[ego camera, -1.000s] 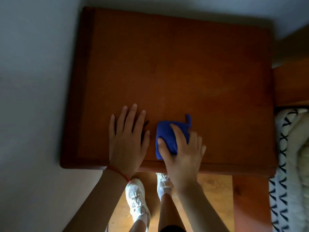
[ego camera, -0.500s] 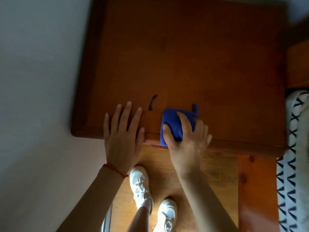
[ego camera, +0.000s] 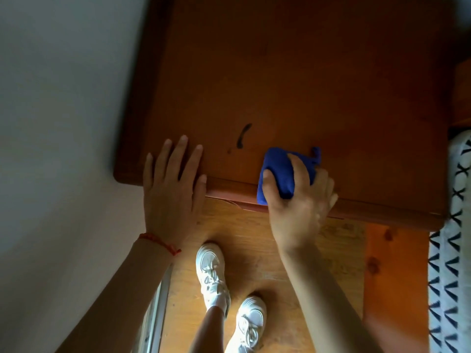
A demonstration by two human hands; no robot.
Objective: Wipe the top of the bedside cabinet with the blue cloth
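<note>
A pale wall (ego camera: 58, 123) is seen along the left side. A light wooden floor (ego camera: 257, 250) is seen below, and two white laced shoes (ego camera: 211, 273) are planted on it. A red string bracelet (ego camera: 159, 242) is worn at one wrist. At the right edge, a white fabric with a dark V pattern (ego camera: 451, 276) is seen beside an orange wooden panel (ego camera: 395, 276).

Bedside cabinet (ego camera: 305, 85) top is showing smooth reddish-brown wood with a slight sheen. Blue cloth (ego camera: 277, 171) is looking soft and matt; the floor (ego camera: 254, 250) is showing paler grained wood.
</note>
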